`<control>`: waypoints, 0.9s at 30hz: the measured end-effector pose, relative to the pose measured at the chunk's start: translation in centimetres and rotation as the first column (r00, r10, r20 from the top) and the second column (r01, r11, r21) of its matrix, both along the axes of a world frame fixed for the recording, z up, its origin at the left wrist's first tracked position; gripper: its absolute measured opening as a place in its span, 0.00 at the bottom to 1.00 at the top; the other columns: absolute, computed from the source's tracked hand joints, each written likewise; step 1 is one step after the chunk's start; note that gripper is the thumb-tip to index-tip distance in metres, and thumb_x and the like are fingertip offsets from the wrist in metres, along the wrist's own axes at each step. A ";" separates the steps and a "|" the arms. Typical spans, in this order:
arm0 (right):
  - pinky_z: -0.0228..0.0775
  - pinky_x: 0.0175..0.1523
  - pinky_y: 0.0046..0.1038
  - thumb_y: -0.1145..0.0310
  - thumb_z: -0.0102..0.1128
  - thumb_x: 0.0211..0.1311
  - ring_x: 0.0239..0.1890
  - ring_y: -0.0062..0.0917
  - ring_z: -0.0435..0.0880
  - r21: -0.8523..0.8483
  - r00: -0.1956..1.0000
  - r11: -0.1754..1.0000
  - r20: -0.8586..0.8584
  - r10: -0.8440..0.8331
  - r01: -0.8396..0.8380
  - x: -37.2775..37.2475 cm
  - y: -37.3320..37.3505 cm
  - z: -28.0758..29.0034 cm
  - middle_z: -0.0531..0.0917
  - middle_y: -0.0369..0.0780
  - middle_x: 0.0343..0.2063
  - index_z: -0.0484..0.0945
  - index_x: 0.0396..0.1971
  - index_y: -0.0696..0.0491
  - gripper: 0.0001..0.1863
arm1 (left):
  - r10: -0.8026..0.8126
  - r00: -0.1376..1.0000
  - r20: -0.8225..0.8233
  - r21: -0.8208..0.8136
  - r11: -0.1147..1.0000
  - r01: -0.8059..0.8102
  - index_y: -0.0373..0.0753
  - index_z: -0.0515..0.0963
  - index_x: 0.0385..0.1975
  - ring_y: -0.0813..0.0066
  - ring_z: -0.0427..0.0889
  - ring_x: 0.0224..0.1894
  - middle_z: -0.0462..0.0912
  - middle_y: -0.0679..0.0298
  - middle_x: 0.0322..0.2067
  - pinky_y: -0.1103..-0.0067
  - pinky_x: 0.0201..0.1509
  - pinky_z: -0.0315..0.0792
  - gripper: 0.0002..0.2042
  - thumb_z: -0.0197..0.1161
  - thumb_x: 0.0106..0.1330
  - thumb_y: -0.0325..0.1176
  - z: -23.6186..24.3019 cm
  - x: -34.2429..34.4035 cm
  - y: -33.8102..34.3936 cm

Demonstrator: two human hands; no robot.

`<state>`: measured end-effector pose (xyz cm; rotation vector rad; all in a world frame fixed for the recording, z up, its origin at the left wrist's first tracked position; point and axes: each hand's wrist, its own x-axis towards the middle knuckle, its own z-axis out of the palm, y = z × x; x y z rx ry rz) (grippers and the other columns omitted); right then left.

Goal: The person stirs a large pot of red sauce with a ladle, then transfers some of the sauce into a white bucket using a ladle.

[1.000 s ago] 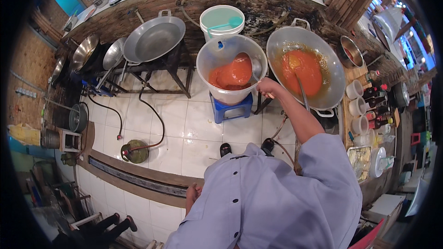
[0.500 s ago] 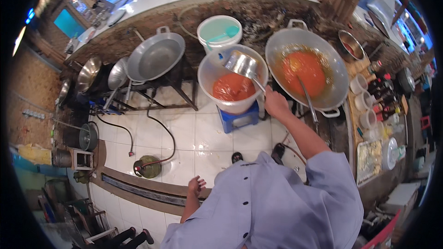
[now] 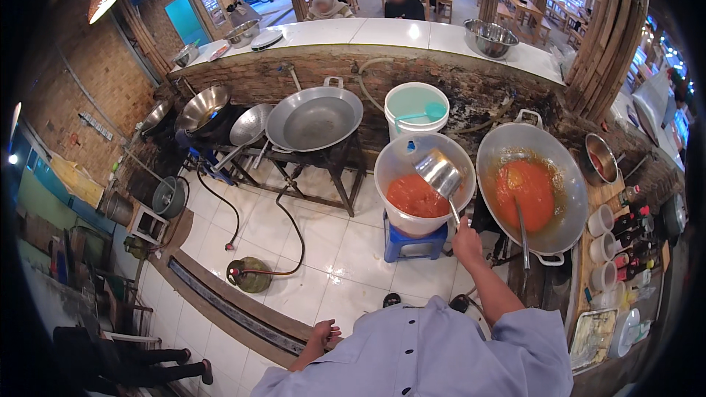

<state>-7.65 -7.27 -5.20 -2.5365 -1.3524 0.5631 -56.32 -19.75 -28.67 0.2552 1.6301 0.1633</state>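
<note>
My right hand (image 3: 467, 243) is closed round the handle of a deep metal dipper (image 3: 437, 171). The dipper is tilted above a white plastic tub (image 3: 385, 195) with red-orange sauce (image 3: 418, 197) in it. The tub stands on a blue stool (image 3: 414, 241). To its right, a large wok (image 3: 506, 140) holds more red sauce with oil round its edge, and a long-handled utensil (image 3: 523, 231) rests in it. My left hand (image 3: 325, 332) hangs low near my body, empty, its fingers loosely apart.
Behind the tub is a white bucket (image 3: 416, 95) with a turquoise dipper. A wok (image 3: 315, 119) sits on a stand at left. Hoses run to a green gas cylinder (image 3: 248, 275) on the floor. Bottles and cups line the right shelf. A person in dark trousers (image 3: 151, 364) is at lower left.
My view has tilted up, so more of the counter and the people beyond it show. The dipper stays over the tub in my right hand. My left hand remains low and empty.
</note>
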 end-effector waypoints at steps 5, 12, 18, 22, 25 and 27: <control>0.70 0.47 0.49 0.71 0.44 0.62 0.41 0.50 0.80 0.014 0.999 1.000 -0.035 -0.005 0.005 -0.3 0.0 0.5 0.80 0.55 0.34 0.63 0.47 0.54 0.13 | 0.022 0.999 0.027 0.069 0.997 -0.023 0.42 0.67 0.56 0.69 0.81 0.34 0.78 0.61 0.39 0.74 0.30 0.74 0.18 0.46 0.70 0.41 -0.7 -0.1 0.4; 0.68 0.46 0.50 0.71 0.44 0.58 0.40 0.51 0.79 0.107 0.995 0.994 -0.093 0.025 -0.015 0.5 -0.6 -1.1 0.79 0.56 0.35 0.63 0.48 0.52 0.17 | -0.146 0.988 0.045 0.123 0.982 0.140 0.42 0.66 0.57 0.69 0.81 0.33 0.79 0.61 0.38 0.75 0.29 0.74 0.18 0.46 0.70 0.41 -4.4 -1.0 1.3; 0.69 0.43 0.49 0.70 0.49 0.57 0.39 0.50 0.79 0.214 0.969 0.976 -0.247 0.018 0.036 1.4 2.0 -3.7 0.79 0.56 0.36 0.65 0.47 0.55 0.17 | -0.155 0.987 -0.036 0.082 0.984 0.157 0.42 0.69 0.52 0.69 0.80 0.33 0.79 0.59 0.39 0.73 0.32 0.73 0.17 0.50 0.67 0.43 1.0 3.1 1.8; 0.68 0.22 0.31 0.70 0.55 0.58 0.19 0.29 0.76 0.368 0.718 0.908 -0.686 0.120 0.200 3.4 2.7 -4.7 0.77 0.41 0.24 0.66 0.39 0.54 0.11 | -0.247 0.968 -0.045 0.236 0.939 0.251 0.41 0.69 0.51 0.70 0.80 0.35 0.79 0.59 0.41 0.73 0.36 0.73 0.19 0.54 0.66 0.45 5.1 8.7 4.5; 0.53 0.13 0.17 0.71 0.56 0.59 0.13 0.11 0.62 0.042 0.037 0.957 -0.999 0.033 0.286 5.2 1.5 0.2 0.65 0.30 0.17 0.66 0.33 0.50 0.08 | -0.351 0.936 0.013 0.326 0.887 0.327 0.41 0.70 0.51 0.70 0.80 0.37 0.78 0.59 0.42 0.73 0.38 0.73 0.20 0.55 0.65 0.47 8.7 15.8 7.0; 0.49 0.12 0.16 0.73 0.55 0.59 0.11 0.09 0.59 -0.024 -0.167 0.962 -0.986 0.023 0.273 6.6 0.4 1.8 0.63 0.28 0.16 0.65 0.32 0.49 0.08 | -0.432 0.898 0.084 0.385 0.845 0.371 0.38 0.68 0.53 0.67 0.79 0.39 0.77 0.57 0.44 0.73 0.41 0.73 0.21 0.53 0.66 0.46 11.6 22.0 8.7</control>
